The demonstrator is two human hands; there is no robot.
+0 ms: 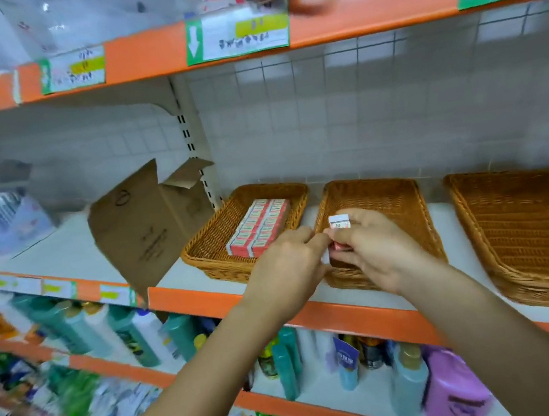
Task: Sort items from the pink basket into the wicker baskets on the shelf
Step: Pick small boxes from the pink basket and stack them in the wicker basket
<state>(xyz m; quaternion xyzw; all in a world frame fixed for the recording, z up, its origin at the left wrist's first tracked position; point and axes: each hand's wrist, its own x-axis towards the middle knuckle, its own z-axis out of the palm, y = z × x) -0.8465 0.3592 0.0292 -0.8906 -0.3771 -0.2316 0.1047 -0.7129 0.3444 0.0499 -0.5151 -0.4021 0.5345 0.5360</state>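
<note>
**Fingers (308, 238) of both hands pinch a small box (339, 223) over the middle wicker basket (384, 195)**

Most of that small box is hidden. Only a white printed top and a sliver of red lower down show between the knuckles, and the print is too small to read. The left hand (283, 268) comes in from the left with its fingers curled, their tips meeting the box's left edge. The right hand (379, 254) wraps it from the right, fingers bent round it, back of the hand up. Both forearms reach up from the bottom edge and are cut off there.

The hands cover the near-left corner of the middle basket, so I cannot tell whether the box touches its floor. Rows of red-and-white boxes (260, 226) lie in the left wicker basket (209, 246). The right wicker basket (525, 230) runs off the picture's edge. All three stand on the white shelf (66, 252), beside a torn sheet of cardboard (145, 229).

Bottles (137, 333) on the shelf below are blurred. I cannot make out what the pink-purple shape (454, 389) lower down is.
</note>
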